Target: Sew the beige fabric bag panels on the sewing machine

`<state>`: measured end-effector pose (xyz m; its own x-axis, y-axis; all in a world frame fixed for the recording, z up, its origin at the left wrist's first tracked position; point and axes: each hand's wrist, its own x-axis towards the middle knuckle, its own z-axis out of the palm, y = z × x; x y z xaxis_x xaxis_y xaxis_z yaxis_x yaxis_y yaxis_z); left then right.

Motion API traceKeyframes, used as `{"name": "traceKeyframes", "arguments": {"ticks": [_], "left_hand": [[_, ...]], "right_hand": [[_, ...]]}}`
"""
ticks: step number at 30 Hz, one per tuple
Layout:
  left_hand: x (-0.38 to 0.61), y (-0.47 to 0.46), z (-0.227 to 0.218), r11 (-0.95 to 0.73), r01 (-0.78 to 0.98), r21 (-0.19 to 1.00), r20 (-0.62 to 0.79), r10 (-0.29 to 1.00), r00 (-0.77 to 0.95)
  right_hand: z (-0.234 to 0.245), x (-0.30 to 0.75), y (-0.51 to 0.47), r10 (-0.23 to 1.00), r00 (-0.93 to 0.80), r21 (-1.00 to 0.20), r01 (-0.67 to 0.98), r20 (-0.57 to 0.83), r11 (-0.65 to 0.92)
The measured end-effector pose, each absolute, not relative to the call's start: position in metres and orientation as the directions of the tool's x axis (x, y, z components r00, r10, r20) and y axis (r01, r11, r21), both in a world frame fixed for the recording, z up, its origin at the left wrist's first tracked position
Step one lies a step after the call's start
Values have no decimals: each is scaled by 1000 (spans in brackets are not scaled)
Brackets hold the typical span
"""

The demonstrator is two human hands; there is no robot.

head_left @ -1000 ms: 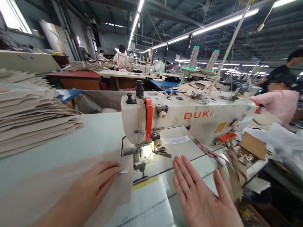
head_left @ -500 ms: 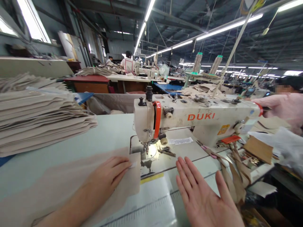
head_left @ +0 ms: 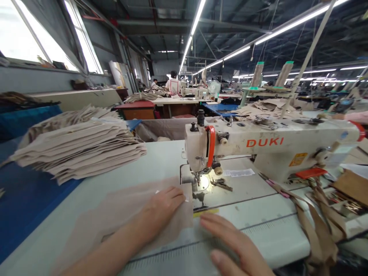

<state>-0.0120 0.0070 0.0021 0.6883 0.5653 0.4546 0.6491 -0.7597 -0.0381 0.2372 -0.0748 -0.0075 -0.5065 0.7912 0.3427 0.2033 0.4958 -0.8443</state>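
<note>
Two hands [head_left: 166,203] counted, one fabric piece [head_left: 120,209], one fabric stack [head_left: 89,149] at left, one DUKI sewing machine [head_left: 235,142], two green-topped thread cones [head_left: 257,76] and one pair of pink-handled scissors [head_left: 282,191] also counted

Right hand [head_left: 243,245] cut off by bottom edge, white scrap [head_left: 186,197] partly hidden under left hand [head_left: 163,202], cloth [head_left: 109,209] blurred, print on yellow sticker [head_left: 298,159] too small to read.

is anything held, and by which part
The left hand lies on the beige fabric near its right edge; whether it grips or just presses can't be told. The right hand holds nothing visible.
</note>
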Motion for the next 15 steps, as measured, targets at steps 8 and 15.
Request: {"name": "traceKeyframes", "arguments": {"ticks": [8, 15], "left_hand": [[-11, 8, 1, -745, 653, 133, 558, 601, 573], [-5, 8, 2, -743, 666, 65, 595, 565, 572]], "right_hand": [[19, 210, -50, 612, -777, -394, 522, 146, 757], [15, 213, -39, 555, -805, -316, 481, 209, 817]]}}
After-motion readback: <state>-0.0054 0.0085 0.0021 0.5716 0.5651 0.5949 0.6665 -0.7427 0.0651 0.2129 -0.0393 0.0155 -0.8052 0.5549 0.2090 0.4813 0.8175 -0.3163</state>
